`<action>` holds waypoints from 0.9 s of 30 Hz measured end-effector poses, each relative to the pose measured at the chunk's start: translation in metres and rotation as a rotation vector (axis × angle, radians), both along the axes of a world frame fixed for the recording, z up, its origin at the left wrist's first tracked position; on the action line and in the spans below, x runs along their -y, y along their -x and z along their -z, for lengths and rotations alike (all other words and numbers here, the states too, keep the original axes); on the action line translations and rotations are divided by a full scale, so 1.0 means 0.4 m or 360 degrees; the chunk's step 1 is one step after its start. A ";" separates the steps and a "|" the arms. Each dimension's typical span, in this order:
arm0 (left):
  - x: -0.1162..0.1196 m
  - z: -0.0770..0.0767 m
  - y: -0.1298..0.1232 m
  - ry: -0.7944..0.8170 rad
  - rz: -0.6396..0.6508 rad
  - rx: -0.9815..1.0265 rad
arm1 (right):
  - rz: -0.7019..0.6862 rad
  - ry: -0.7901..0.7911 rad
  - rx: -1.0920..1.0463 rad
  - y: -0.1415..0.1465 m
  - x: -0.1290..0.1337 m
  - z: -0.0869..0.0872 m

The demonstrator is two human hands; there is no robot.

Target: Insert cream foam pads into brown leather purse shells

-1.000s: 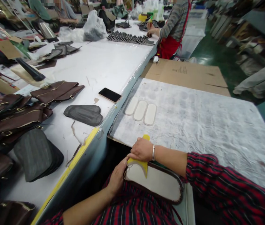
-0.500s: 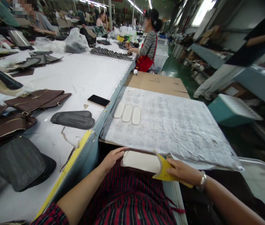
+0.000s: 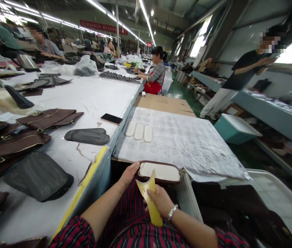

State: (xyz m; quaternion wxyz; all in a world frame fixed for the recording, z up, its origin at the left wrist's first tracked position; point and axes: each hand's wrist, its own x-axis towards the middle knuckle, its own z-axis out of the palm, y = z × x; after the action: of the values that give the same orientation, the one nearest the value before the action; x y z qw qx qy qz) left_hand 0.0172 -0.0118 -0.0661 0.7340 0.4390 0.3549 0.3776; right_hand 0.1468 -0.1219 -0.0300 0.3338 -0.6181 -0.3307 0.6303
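In the head view, my left hand [image 3: 130, 173] is closed on the left end of an oblong piece [image 3: 159, 172] with a cream face and a dark brown rim. My right hand [image 3: 160, 199] grips a yellow tool [image 3: 151, 203] with a curved, pointed end. The tool's upper tip overlaps the lower edge of the cream face; whether it touches is unclear. Past the piece, three small cream ovals [image 3: 139, 131] lie side by side on a board with a wrinkled grey-white cover [image 3: 182, 141].
Left, a white table [image 3: 104, 93] with a yellow-taped edge bears a phone [image 3: 111, 119], dark oval pieces [image 3: 87, 136] and brown leather parts [image 3: 32, 144]. Lower right is a tub of dark pieces [image 3: 264, 179]. A person in a red apron [image 3: 153, 86] sits ahead; another stands right.
My right hand has moved left and towards my body with the yellow tool, now upright and off the piece's right end. The view has tilted up.
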 end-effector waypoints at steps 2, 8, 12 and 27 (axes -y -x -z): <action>0.015 0.006 0.005 0.0032 0.0007 0.0111 | 0.0123 0.0067 -0.0090 0.058 -0.008 0.006; -0.012 0.013 0.008 0.0143 0.0130 0.0254 | 0.0462 0.0298 -0.0524 0.158 -0.035 -0.002; -0.065 0.006 -0.008 0.0122 0.0150 0.0117 | 0.0570 0.0352 -0.0856 0.163 -0.041 0.004; 0.011 0.059 0.053 -0.0022 0.0322 -0.0122 | 0.0493 0.0481 -0.0994 0.107 -0.019 0.005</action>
State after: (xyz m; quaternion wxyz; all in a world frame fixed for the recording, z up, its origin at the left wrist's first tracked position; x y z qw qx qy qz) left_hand -0.0041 -0.0160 -0.0895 0.7512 0.4919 0.3339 0.2868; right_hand 0.1041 -0.1143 -0.0321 0.4149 -0.4813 -0.0188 0.7720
